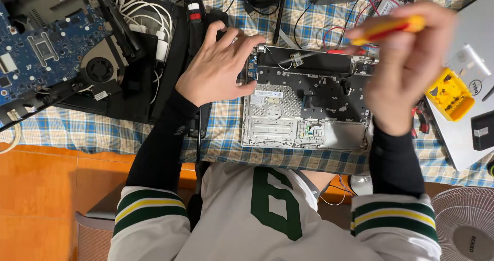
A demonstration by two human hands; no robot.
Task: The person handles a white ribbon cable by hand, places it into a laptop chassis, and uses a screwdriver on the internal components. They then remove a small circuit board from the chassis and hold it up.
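Both hands work over the opened laptop shell [306,106] mid-tabletop: left hand [218,65], fingers spread and holding nothing, presses its left edge to steady it, while right hand [411,65] grips a yellow-red screwdriver [388,28] above its far right corner.

1. Opened laptop base [303,106]: silver-grey shell, underside of the keyboard exposed, lying flat on the checked cloth, left edge under the fingertips.
2. Screwdriver [388,28]: red-and-yellow handle (blurred), held raised above the base's upper right corner, roughly horizontal.
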